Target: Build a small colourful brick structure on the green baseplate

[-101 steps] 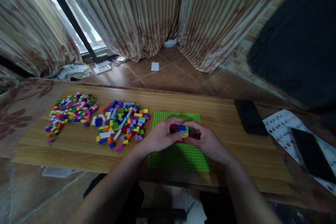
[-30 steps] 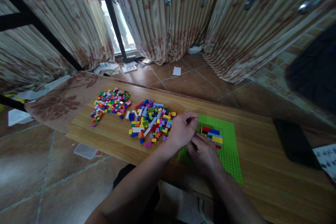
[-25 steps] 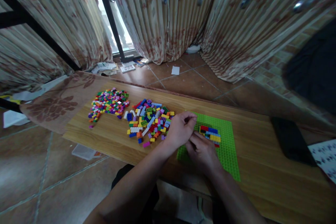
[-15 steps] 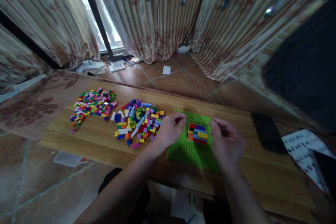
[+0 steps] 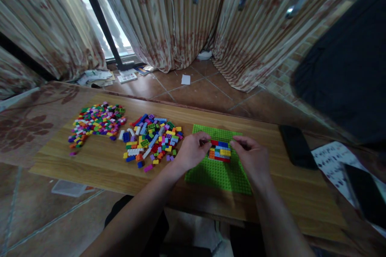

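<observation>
A small block of joined toy bricks (image 5: pixel 220 151), in red, blue, yellow, orange and white, is over the green studded baseplate (image 5: pixel 217 176). I cannot tell whether it rests on the plate or is slightly lifted. At its left edge is my left hand (image 5: pixel 194 150), fingers curled and thumb tip against the bricks. My right hand (image 5: pixel 252 156) meets the upper right corner, thumb and forefinger pinched close there. The fingertips hide parts of both ends of the block.
Left of the baseplate lies a loose heap of larger bricks (image 5: pixel 153 138), with a pile of smaller bricks (image 5: pixel 101 120) farther left. A black phone-like object (image 5: pixel 297 146) and a printed sheet (image 5: pixel 328 160) with another dark device (image 5: pixel 363 194) are on the right.
The view has shifted a little, so everything sits farther left. Both hands have closed in on the brick block, their fingertips now at its left and right edges.
</observation>
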Demonstrator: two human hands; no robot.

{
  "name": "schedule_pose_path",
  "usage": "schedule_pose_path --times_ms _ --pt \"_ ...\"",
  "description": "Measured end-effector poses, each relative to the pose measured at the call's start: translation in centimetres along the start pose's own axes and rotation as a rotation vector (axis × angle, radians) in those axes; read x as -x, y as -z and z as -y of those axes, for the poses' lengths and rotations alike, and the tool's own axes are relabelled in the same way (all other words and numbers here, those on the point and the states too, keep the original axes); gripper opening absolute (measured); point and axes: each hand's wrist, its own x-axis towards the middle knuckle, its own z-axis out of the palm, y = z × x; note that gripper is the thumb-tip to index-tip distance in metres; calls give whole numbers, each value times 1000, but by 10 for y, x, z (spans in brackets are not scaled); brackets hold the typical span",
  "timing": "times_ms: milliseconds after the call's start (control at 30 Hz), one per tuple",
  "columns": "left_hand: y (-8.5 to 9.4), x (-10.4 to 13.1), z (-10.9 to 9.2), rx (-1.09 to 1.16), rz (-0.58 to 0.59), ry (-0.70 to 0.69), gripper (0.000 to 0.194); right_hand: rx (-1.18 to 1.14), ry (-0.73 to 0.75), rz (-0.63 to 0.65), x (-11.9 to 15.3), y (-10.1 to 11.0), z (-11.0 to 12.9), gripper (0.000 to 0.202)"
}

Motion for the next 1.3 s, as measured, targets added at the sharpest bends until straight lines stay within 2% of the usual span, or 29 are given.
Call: schedule_pose_path --times_ms 167,333,900,1167,1300 --pt "-3 0 2 -32 -2 -4 15 51 32 97 5 -4 2 32" --pt "-5 0 3 -53 -9 -11 16 75 49 139 8 -9 2 28" --pt "-3 3 -6 -143 -4 34 18 176 119 103 11 -13 5 28" --pt "-4 3 -5 -134 5 16 17 173 120 47 14 -14 9 28" --pt "-4 3 -4 -128 2 27 18 191 155 69 13 -16 8 25"
